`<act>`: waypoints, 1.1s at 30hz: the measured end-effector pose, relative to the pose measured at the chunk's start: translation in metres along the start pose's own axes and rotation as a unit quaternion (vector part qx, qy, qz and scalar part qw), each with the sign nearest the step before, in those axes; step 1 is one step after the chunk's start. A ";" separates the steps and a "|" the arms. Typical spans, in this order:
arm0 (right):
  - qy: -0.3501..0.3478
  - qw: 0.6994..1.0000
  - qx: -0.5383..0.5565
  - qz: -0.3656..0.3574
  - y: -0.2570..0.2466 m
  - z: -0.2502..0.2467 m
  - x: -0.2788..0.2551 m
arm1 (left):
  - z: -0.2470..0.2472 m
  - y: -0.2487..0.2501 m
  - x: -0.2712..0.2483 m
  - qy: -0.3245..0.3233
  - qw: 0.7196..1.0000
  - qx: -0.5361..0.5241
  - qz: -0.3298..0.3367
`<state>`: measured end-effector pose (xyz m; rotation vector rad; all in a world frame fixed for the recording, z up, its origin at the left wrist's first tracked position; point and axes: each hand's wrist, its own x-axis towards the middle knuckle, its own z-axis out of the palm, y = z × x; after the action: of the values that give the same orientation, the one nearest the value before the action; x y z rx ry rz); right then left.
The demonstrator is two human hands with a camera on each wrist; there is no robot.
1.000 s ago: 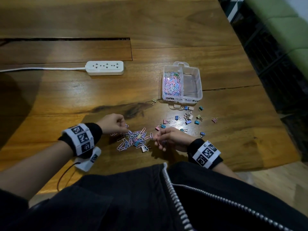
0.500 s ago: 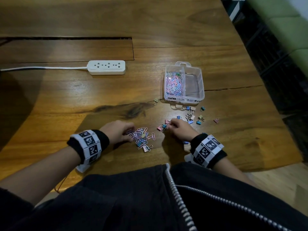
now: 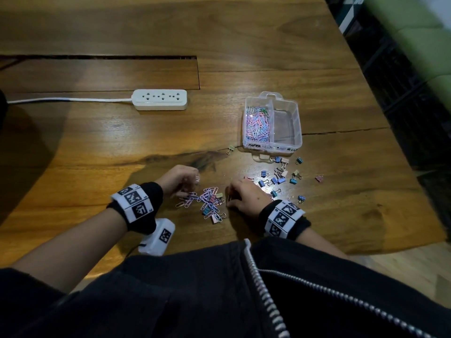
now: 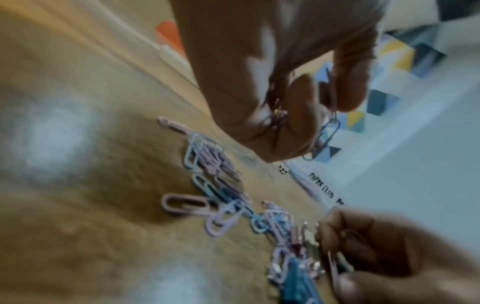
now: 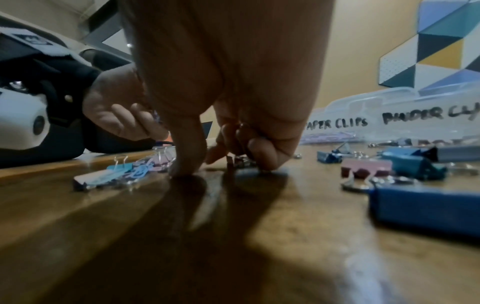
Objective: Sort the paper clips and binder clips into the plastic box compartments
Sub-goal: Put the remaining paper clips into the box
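Our left hand (image 3: 179,179) hovers just off the wood with its fingers curled, pinching several paper clips; one blue clip dangles from the fingertips (image 4: 348,98) in the left wrist view. Our right hand (image 3: 246,195) is down on the table, thumb and fingers bent and closing round something small and dark, probably a binder clip, though the grip itself is too shadowed to be sure.

Between the two hands lies the mixed pile (image 3: 210,203), well short of the plastic box (image 3: 299,123): mostly pink, lilac and blue wire paper clips, with a few binder clips tangled in. The loose binder clips (image 3: 280,176), blue, pink and cream with silver handles, are scattered just in front of the box.

By our judgement we are roughly halfway. The box's left compartment, labelled for paper clips, already holds a thick layer (image 3: 257,125); the right one looks empty. The pile and every binder clip remain.
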<state>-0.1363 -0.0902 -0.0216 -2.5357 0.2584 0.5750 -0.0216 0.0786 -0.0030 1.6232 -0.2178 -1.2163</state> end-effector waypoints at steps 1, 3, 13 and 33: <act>-0.008 1.000 0.011 0.004 0.001 0.000 0.001 | 0.002 0.000 0.000 -0.002 1.000 -0.031 -0.005; -0.016 0.999 0.037 0.011 0.004 -0.002 0.000 | 0.006 0.001 0.001 0.002 0.998 -0.059 -0.009; -0.052 0.870 0.488 0.049 0.004 -0.018 -0.005 | 0.014 0.000 0.009 0.015 0.995 -0.045 -0.085; 0.035 0.979 0.197 0.029 -0.021 0.005 0.009 | 0.012 -0.004 0.016 0.012 0.997 0.058 -0.056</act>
<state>-0.1238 -0.0706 -0.0199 -2.1720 0.4281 0.4091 -0.0253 0.0620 -0.0148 1.7688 -0.1876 -1.2887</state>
